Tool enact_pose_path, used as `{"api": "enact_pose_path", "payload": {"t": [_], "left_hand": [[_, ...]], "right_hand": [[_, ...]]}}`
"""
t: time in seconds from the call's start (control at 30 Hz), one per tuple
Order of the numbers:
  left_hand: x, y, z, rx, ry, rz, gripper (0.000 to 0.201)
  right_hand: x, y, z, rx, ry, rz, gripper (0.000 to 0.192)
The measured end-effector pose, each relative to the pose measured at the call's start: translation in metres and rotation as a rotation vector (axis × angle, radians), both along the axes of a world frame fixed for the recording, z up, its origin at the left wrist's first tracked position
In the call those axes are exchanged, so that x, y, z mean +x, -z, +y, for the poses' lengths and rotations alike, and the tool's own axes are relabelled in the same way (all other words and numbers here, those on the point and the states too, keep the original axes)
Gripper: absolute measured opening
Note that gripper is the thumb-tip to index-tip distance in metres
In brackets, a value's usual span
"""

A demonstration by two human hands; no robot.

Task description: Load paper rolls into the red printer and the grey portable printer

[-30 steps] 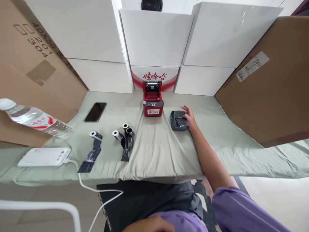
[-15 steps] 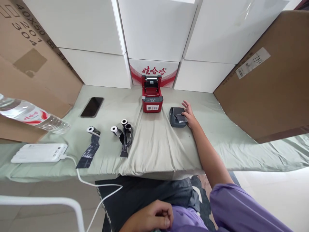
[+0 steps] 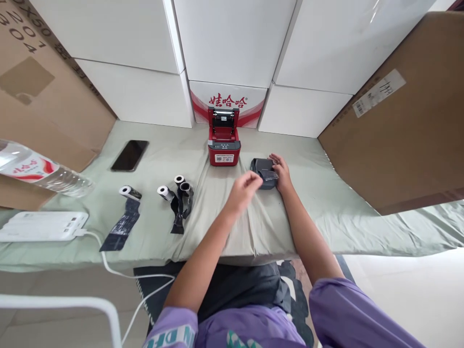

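- The right hand [image 3: 280, 170] rests on the far right edge of the small grey printer [image 3: 263, 172], fingers curved onto its top, apparently to steady it; whether that grip is truly clamped I cannot tell
- The left hand [image 3: 244, 188] hovers just beside the grey printer's near left corner, fingers pinched together on nothing visible
- The grey printer lies flat on the green-covered counter [image 3: 232, 217], just right of the red printer [image 3: 224, 145]
- The red printer stands with its lid tipped up; its paper bay looks empty, though detail is small
- Three paper rolls [image 3: 174, 191] lie loose to the left, dark strips trailing, within the left arm's reach
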State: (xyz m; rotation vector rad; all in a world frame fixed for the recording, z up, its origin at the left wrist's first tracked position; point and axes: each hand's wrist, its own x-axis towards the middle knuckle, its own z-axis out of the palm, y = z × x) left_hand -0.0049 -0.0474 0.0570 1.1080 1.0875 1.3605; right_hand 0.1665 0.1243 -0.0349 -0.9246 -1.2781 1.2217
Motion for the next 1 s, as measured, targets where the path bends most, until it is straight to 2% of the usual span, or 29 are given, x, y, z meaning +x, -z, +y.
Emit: {"api": "enact_pose_path", "payload": {"t": [0.1, 0.2, 0.27, 0.33, 0.47, 0.57, 0.63, 0.77, 0.9, 1.0], "left_hand": [[-0.022, -0.015, 0.049, 0.058, -0.287, 0.118, 0.012], [-0.059, -0.037, 0.082, 0.156, -0.545, 0.323, 0.005], [-0.085, -0.051, 0.096, 0.198, -0.658, 0.426, 0.007], [-0.105, -0.058, 0.106, 0.226, -0.698, 0.483, 0.008], [-0.128, -0.050, 0.115, 0.165, -0.657, 0.595, 0.009], [-0.134, -0.040, 0.114, 0.040, -0.630, 0.694, 0.004], [-0.134, -0.037, 0.113, 0.018, -0.595, 0.741, 0.006], [-0.127, -0.038, 0.111, 0.002, -0.455, 0.798, 0.009], [-0.114, -0.046, 0.105, -0.131, -0.337, 0.915, 0.004], [-0.093, -0.052, 0.102, -0.150, -0.138, 0.937, 0.009]], "right_hand": [[-0.001, 0.001, 0.000, 0.002, 0.008, 0.000, 0.051], [-0.002, 0.002, 0.000, 0.012, 0.001, -0.025, 0.048], [-0.002, 0.002, 0.000, 0.010, -0.006, -0.037, 0.046], [-0.002, 0.003, 0.000, 0.006, -0.006, -0.035, 0.045], [-0.002, 0.005, 0.002, 0.007, -0.004, -0.029, 0.043], [-0.002, 0.006, 0.002, 0.002, 0.001, -0.025, 0.043], [-0.002, 0.006, 0.002, 0.001, 0.006, -0.012, 0.044], [-0.002, 0.006, 0.002, 0.000, 0.019, 0.000, 0.044], [-0.003, 0.007, 0.001, -0.024, 0.044, 0.015, 0.042], [-0.003, 0.008, 0.002, -0.022, 0.055, 0.016, 0.040]]}}
